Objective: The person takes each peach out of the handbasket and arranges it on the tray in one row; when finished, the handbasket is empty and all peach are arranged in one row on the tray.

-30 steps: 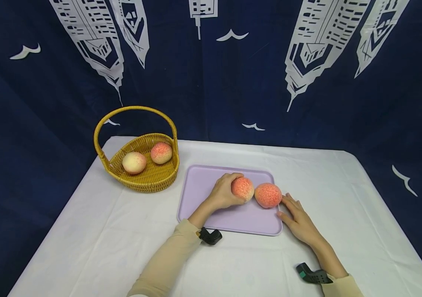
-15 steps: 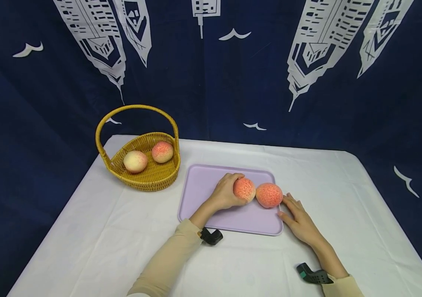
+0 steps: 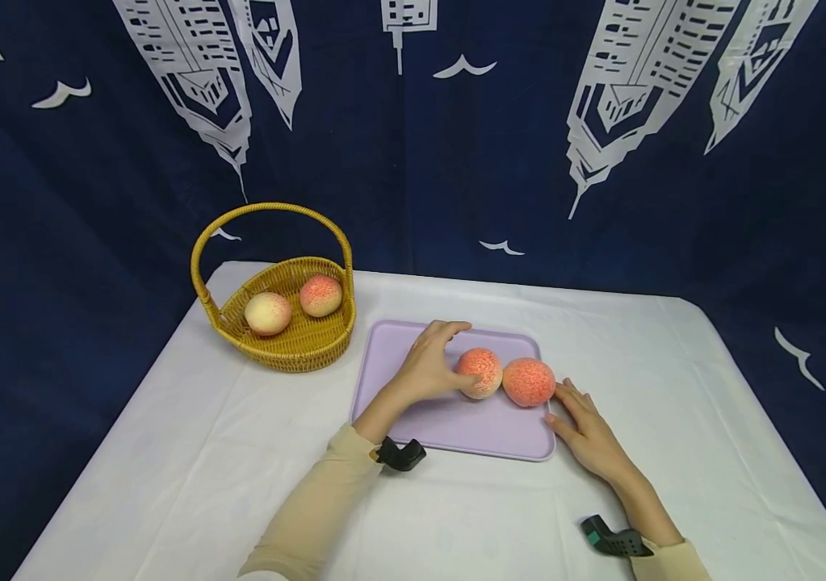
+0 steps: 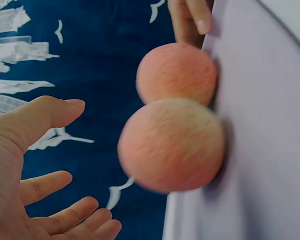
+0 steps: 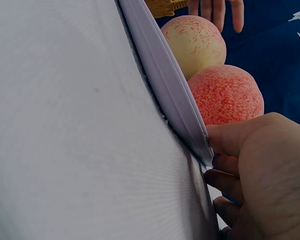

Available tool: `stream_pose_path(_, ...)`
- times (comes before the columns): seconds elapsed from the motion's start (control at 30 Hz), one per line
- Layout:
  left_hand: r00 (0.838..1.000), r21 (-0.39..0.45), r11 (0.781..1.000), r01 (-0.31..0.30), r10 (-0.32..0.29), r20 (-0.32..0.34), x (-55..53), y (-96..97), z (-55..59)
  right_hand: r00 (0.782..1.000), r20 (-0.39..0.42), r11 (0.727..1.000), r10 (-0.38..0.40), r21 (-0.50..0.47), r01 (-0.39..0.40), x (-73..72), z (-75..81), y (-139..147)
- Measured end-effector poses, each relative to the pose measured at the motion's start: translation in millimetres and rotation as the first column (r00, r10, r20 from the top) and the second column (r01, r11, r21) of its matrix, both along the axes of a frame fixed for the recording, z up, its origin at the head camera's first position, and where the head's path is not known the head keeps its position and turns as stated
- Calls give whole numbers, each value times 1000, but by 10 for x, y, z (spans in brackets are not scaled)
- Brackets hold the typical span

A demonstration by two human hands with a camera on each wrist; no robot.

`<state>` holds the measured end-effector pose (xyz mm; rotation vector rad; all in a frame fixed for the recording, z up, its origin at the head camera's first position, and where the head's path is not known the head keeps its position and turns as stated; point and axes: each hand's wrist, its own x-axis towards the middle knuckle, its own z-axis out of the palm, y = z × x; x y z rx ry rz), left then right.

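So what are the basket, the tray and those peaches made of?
Basket: wicker, or plastic imitating it, with a slight sheen; the weave shows. Tray: probably smooth, matte plastic, given its even lilac colour and raised rim. Peaches: matte and perhaps foam, since the blush looks like sprayed speckles, but possibly real fruit.

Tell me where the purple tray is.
In the head view, the purple tray lies centrally on the white cloth, right of the wicker basket, under two peaches.

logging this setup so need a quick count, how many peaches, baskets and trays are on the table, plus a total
Peaches: 4
Basket: 1
Tray: 1
Total: 6
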<state>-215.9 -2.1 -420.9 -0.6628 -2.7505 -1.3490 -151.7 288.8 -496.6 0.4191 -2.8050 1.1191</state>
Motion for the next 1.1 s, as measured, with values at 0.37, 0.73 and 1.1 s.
stream_pose_path(0.37,959,94,976,-196,211,-190,-44,-948,216,1000,-1,1000,-13,7,13,14,25,52)
stream_pose_path(0.73,898,175,890,-422,437,-59,-435,-1692,267,1000,-18,1000,-3,-7,3,11,13,68)
stream_pose_path(1.1,873,103,867,-488,482,80,-812,-1806,111,1000,-14,1000,7,-2,-7,-3,-17,26)
